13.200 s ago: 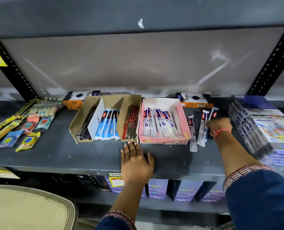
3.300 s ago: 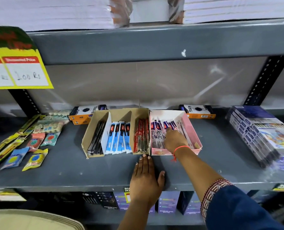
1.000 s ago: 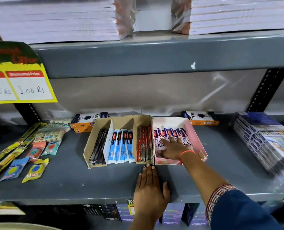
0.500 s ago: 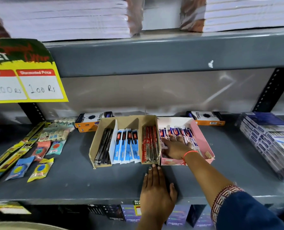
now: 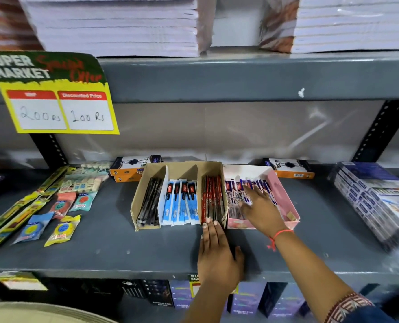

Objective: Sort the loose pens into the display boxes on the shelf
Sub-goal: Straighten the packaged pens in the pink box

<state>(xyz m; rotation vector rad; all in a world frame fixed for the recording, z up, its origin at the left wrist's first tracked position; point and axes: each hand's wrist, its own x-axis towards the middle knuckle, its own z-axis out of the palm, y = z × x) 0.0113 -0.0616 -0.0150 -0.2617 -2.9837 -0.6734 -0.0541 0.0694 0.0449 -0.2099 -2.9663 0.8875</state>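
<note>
A brown cardboard display box stands mid-shelf with three compartments: black pens, blue-wrapped pens and red pens. Touching its right side is a pink box holding white-and-purple wrapped pens. My right hand lies flat and open on those pens inside the pink box. My left hand rests palm down on the shelf, fingertips touching the front of the red-pen compartment. Neither hand holds anything.
Two orange-and-black boxes lie behind the display boxes. Packets of small stationery lie at the left, a wrapped stack of boxes at the right. A yellow price sign hangs from the upper shelf, which carries stacked notebooks.
The loose pens once right of the pink box now lie inside it. My right hand has stayed on the pens, fingers spreading flat. The view tilted upward; my left hand barely moved.
</note>
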